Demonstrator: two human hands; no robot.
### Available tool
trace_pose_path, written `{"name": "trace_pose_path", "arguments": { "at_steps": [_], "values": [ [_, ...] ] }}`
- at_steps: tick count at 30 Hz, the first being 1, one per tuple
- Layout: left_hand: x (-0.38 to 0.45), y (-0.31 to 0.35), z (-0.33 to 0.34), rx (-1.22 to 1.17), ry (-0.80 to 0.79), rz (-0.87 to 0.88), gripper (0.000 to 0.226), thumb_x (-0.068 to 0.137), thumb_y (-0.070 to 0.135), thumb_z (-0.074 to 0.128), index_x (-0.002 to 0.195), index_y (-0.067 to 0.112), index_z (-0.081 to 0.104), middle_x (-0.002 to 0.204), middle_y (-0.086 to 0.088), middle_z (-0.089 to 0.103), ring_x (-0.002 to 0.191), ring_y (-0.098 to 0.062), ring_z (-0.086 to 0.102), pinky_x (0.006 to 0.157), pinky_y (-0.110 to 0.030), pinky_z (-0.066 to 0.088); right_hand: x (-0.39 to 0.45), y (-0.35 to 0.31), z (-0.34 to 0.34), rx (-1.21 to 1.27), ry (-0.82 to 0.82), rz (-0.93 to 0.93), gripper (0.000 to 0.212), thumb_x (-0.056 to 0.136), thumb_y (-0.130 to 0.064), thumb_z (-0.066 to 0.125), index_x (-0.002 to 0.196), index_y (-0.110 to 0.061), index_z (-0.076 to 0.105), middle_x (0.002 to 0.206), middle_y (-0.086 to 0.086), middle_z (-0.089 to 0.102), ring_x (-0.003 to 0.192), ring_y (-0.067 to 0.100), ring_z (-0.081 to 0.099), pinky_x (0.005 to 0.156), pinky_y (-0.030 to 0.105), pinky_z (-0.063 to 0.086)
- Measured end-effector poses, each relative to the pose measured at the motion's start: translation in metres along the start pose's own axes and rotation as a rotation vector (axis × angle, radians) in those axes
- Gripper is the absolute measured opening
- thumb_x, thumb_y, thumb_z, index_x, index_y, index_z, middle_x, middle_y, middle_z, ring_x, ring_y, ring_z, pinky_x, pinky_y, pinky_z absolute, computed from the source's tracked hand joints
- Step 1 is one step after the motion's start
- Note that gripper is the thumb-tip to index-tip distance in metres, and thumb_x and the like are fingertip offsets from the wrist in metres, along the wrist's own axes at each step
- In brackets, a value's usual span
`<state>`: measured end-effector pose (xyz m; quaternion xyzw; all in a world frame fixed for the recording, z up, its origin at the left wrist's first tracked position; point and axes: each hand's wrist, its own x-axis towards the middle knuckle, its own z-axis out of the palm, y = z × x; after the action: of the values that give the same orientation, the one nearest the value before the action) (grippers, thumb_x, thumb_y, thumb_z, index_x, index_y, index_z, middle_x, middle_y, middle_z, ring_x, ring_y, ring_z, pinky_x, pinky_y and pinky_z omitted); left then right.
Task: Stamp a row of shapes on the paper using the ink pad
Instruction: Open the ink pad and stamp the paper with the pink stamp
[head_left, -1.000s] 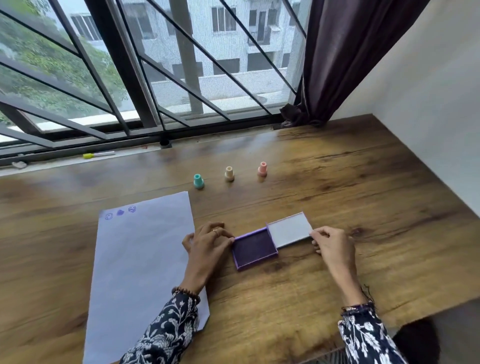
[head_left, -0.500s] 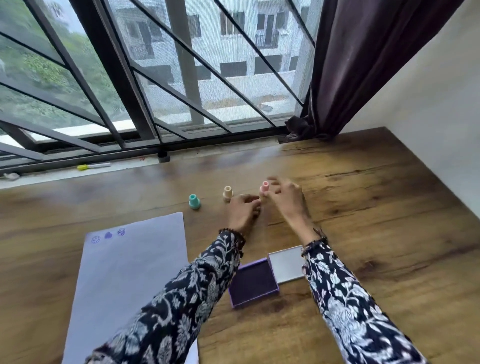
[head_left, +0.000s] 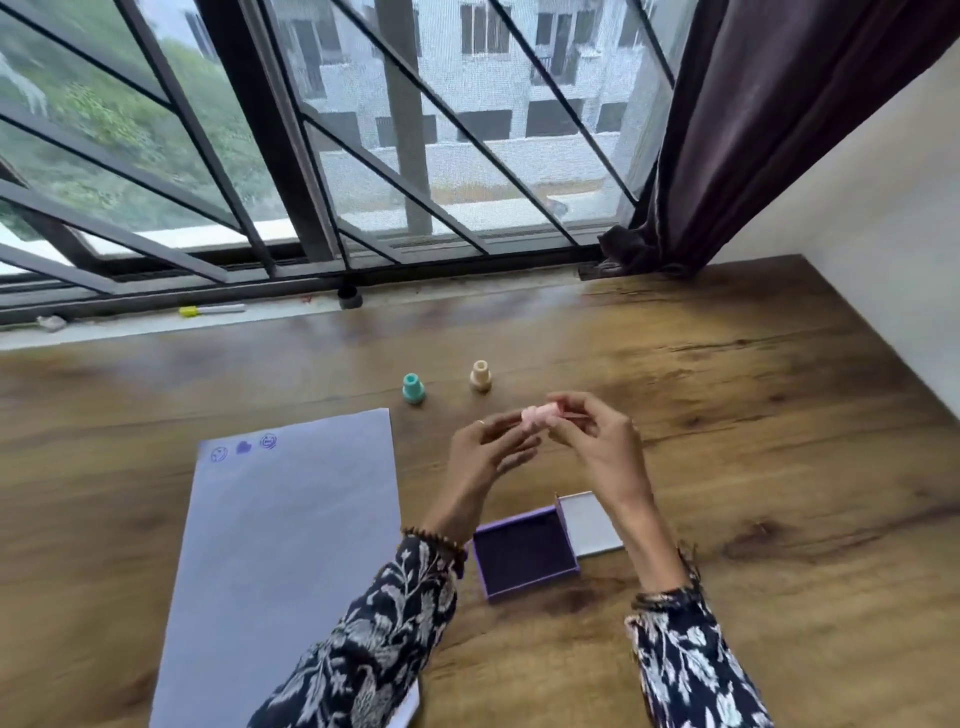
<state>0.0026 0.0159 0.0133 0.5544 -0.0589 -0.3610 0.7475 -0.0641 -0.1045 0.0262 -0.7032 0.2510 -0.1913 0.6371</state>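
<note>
Wooden desk (head_left: 727, 415) under barred window: left hand (head_left: 485, 457) and right hand (head_left: 597, 447) both pinching pink stamp (head_left: 540, 414) aloft, beyond open purple ink pad (head_left: 524, 553); paper (head_left: 291, 545) toward left edge.

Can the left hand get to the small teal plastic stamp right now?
Probably yes: the small teal plastic stamp stands upright with bare table around it, but the left hand must first let go of the pink stamp.

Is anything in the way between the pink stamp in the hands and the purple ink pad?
Nothing visible is. The pink stamp is held up between the left hand and right hand, and the ink pad lies open on the table just below and nearer the person, its lid flipped aside.
</note>
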Motion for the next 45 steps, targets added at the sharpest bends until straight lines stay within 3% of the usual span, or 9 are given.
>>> {"name": "trace_pose_path", "arguments": {
  "at_steps": [7, 10, 13, 17, 23, 29, 34, 37, 45],
  "values": [
    [-0.053, 0.014, -0.021, 0.115, 0.027, 0.063, 0.021, 0.077, 0.014, 0.07, 0.097, 0.007, 0.071, 0.097, -0.013, 0.073, 0.09, -0.014, 0.068, 0.074, -0.017, 0.054, -0.06, -0.007, 0.026, 0.434, 0.011, 0.159, 0.011, 0.082, -0.012, 0.064, 0.091, -0.012, 0.069, 0.086, 0.005, 0.073, 0.081, 0.011, 0.068, 0.07, 0.015, 0.054],
    [-0.064, 0.014, -0.026, 0.194, 0.048, 0.118, 0.017, 0.071, 0.01, 0.075, 0.087, 0.014, 0.072, 0.081, 0.004, 0.074, 0.079, -0.006, 0.066, 0.069, -0.013, 0.052, -0.073, -0.006, 0.033, 0.585, 0.056, 0.251, 0.019, 0.077, -0.025, 0.064, 0.088, -0.01, 0.071, 0.08, 0.001, 0.074, 0.074, 0.007, 0.067, 0.066, 0.015, 0.054],
    [-0.062, 0.012, -0.037, 0.507, 0.135, 0.219, 0.018, 0.071, 0.011, 0.077, 0.087, 0.015, 0.07, 0.078, 0.003, 0.071, 0.073, -0.004, 0.066, 0.066, -0.011, 0.051, -0.083, -0.006, 0.033, 0.77, 0.088, 0.358, 0.018, 0.071, -0.026, 0.065, 0.076, -0.012, 0.074, 0.073, -0.001, 0.074, 0.067, 0.005, 0.067, 0.063, 0.014, 0.055],
    [-0.054, 0.005, -0.054, 1.063, 0.121, 0.32, 0.017, 0.083, 0.02, 0.064, 0.098, 0.013, 0.065, 0.097, -0.004, 0.066, 0.086, -0.017, 0.062, 0.075, -0.029, 0.051, -0.096, -0.006, 0.03, 0.887, 0.082, 0.433, 0.026, 0.084, -0.015, 0.056, 0.067, -0.01, 0.075, 0.072, 0.001, 0.075, 0.068, 0.005, 0.07, 0.063, 0.015, 0.056],
    [-0.056, -0.004, -0.06, 1.236, 0.093, 0.333, 0.02, 0.087, 0.026, 0.059, 0.105, 0.018, 0.061, 0.108, -0.002, 0.059, 0.097, -0.017, 0.057, 0.071, -0.027, 0.044, -0.107, 0.003, 0.024, 0.893, 0.143, 0.426, 0.016, 0.087, -0.003, 0.051, 0.086, -0.007, 0.067, 0.075, 0.002, 0.075, 0.069, 0.006, 0.07, 0.063, 0.016, 0.057],
    [-0.069, -0.008, -0.071, 1.169, -0.013, 0.376, 0.041, 0.082, 0.027, 0.066, 0.121, 0.018, 0.056, 0.125, -0.005, 0.052, 0.115, -0.019, 0.05, 0.094, -0.031, 0.045, -0.119, 0.012, 0.019, 0.515, 0.161, 0.364, 0.011, 0.083, -0.004, 0.061, 0.086, -0.01, 0.07, 0.073, -0.001, 0.074, 0.071, 0.005, 0.067, 0.064, 0.015, 0.055],
    [-0.084, -0.025, -0.074, 1.363, -0.077, 0.419, 0.08, 0.064, 0.056, 0.071, 0.133, 0.026, 0.044, 0.145, -0.002, 0.035, 0.131, -0.022, 0.029, 0.105, -0.032, 0.022, -0.123, 0.006, 0.029, -0.312, 0.127, 0.242, 0.014, 0.075, -0.018, 0.071, 0.089, -0.015, 0.071, 0.084, 0.006, 0.074, 0.082, 0.017, 0.068, 0.079, 0.033, 0.055],
    [-0.084, -0.037, -0.073, 1.48, -0.037, 0.403, 0.078, 0.061, 0.063, 0.069, 0.13, 0.033, 0.046, 0.148, 0.004, 0.031, 0.138, -0.019, 0.019, 0.105, -0.033, 0.01, -0.122, -0.01, 0.038, -0.712, 0.029, 0.097, 0.016, 0.08, -0.016, 0.062, 0.092, -0.01, 0.069, 0.095, 0.011, 0.069, 0.088, 0.027, 0.063, 0.077, 0.035, 0.047],
    [-0.081, -0.045, -0.077, 1.477, 0.024, 0.464, 0.071, 0.059, 0.066, 0.067, 0.122, 0.038, 0.051, 0.143, 0.006, 0.039, 0.137, -0.017, 0.023, 0.102, -0.031, 0.005, -0.115, -0.033, 0.054, -0.958, 0.035, -0.221, 0.02, 0.092, -0.022, 0.05, 0.09, -0.012, 0.067, 0.091, 0.006, 0.064, 0.08, 0.024, 0.064, 0.066, 0.03, 0.046]
  ]
}}
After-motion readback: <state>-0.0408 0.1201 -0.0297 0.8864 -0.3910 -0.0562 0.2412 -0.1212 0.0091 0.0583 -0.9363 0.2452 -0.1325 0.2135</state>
